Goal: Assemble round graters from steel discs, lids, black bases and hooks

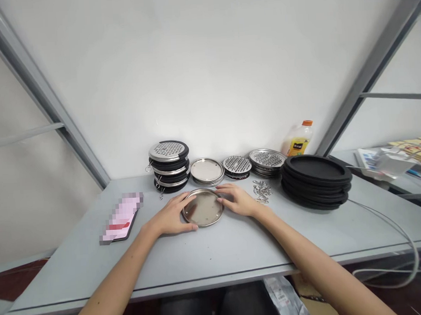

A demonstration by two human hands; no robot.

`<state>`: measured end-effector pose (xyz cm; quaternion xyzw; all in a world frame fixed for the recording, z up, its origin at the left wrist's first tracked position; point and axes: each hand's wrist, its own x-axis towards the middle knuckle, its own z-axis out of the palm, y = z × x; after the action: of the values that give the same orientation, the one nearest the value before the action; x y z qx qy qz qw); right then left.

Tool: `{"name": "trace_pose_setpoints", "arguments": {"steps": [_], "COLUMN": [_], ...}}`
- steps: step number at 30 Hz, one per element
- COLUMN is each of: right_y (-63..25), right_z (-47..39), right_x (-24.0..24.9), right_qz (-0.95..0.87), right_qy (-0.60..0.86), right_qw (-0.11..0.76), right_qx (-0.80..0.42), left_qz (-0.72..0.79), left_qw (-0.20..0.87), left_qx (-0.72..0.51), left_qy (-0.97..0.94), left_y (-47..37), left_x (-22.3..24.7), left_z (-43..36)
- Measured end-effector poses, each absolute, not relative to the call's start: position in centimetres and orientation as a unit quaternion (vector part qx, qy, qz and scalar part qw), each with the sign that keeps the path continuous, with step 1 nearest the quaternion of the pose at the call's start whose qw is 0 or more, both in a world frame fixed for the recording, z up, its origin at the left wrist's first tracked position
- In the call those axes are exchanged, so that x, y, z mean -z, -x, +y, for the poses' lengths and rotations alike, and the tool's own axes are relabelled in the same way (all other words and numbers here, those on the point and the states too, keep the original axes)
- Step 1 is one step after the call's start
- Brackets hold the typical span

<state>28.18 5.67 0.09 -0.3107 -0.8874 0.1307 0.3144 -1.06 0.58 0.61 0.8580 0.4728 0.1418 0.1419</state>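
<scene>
A shallow round metal plate [202,208] with a raised rim and small holes lies on the table in front of me. My left hand [171,217] curves around its left side, fingers at the far rim and thumb by the near rim. On the right, my right hand [238,200] touches the rim with thumb and fingertips. Behind the plate is a stack of similar metal plates [207,171]. Small metal clips or hooks [261,191] are heaped just beyond my right hand.
Black-and-metal round graters [168,151] are stacked back left. Perforated metal discs [236,164] and larger ones [267,159] stand along the wall. Black rings [316,182] are piled at right, near an orange-capped bottle [299,139]. A phone [124,218] lies left; a cable [386,219] trails right.
</scene>
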Motion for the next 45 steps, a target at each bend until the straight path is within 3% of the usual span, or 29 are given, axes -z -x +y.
{"name": "trace_pose_setpoints", "arguments": {"steps": [10, 24, 31, 39, 45], "right_y": [-27.5, -29.8, -30.0, -32.6, -32.6], "right_z": [5.2, 6.9, 7.3, 9.0, 9.1], "right_x": [0.2, 0.6, 0.8, 0.9, 1.1], "right_qz": [-0.882, -0.813, -0.810, -0.724, -0.701], "right_qy": [0.321, 0.433, 0.437, 0.549, 0.539], "right_qw": [0.301, 0.372, 0.381, 0.412, 0.467], "right_qx": [-0.170, -0.118, -0.089, -0.072, 0.011], "left_qz": [0.466, 0.453, 0.451, 0.479, 0.455], "left_qw": [0.137, 0.072, 0.073, 0.094, 0.081], "left_qx": [-0.170, -0.364, -0.350, -0.319, -0.293], "left_qy": [-0.858, -0.811, -0.818, -0.813, -0.837], "left_y": [1.3, 0.9, 0.5, 0.5, 0.2], "left_x": [-0.6, -2.2, -2.3, -1.7, -1.7], "left_z": [0.7, 0.5, 0.3, 0.6, 0.4]}}
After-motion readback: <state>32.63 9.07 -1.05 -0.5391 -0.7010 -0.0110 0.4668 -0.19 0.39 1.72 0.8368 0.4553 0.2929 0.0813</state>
